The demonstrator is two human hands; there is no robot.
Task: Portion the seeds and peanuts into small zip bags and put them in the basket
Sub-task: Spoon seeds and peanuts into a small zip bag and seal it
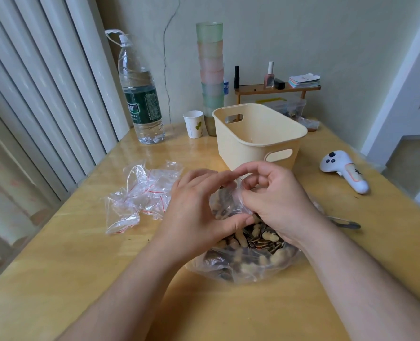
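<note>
Seeds and peanuts point(258, 238) lie mixed in one large clear plastic bag point(243, 267) at the near middle of the wooden table point(81, 267), its mouth open under the person's two hands. Above that heap both hands hold one small zip bag point(226, 200), already partly filled with dark seeds. The left hand point(199, 212) grips the bag's left side, thumb pressed along its lower edge and fingers curled over the top; the right hand point(275, 200) pinches the bag's upper right edge between thumb and bent fingers, the wrist resting over the heap. Both forearms reach in from the near edge. To the left lies a loose pile of empty zip bags point(140, 195) with red seal lines; their number cannot be told. One cream basket point(258, 134) with cut-out handles stands just beyond the hands; its inside is mostly out of sight. At the far left stands one large water bottle point(140, 94) with a green label whose writing is too blurred to read, then one paper cup point(194, 124) with a green mark, and one tall stack of pastel cups point(211, 77). One white controller point(344, 171) lies at the right, and one metal utensil point(344, 221) shows just right of the right wrist.
</note>
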